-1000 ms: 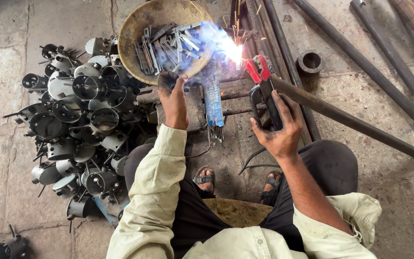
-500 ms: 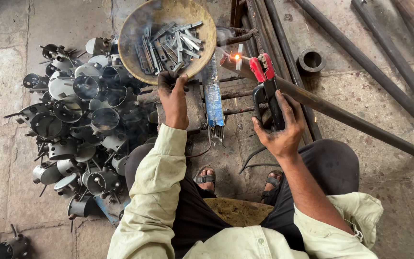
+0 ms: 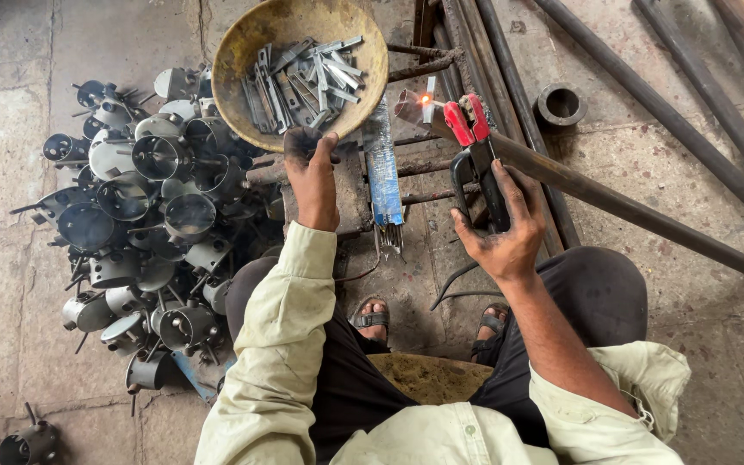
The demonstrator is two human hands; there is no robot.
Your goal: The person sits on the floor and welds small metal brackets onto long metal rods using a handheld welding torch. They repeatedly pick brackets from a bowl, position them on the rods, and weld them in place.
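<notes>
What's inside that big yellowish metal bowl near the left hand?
The bowl holds a loose heap of flat grey metal strips, piled toward its near right side; the far left of its floor is bare. The left hand rests at its near rim. Whatever lies under the heap is hidden.

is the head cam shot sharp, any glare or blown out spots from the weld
Head view: sharp throughout under soft, even daylight with faint shadows; the only hot spot is a small orange glow at the electrode tip, not blown out. Right hand on the electrode holder and left hand by the bowl show no motion blur. Edges bend slightly, wide-angle.
</notes>
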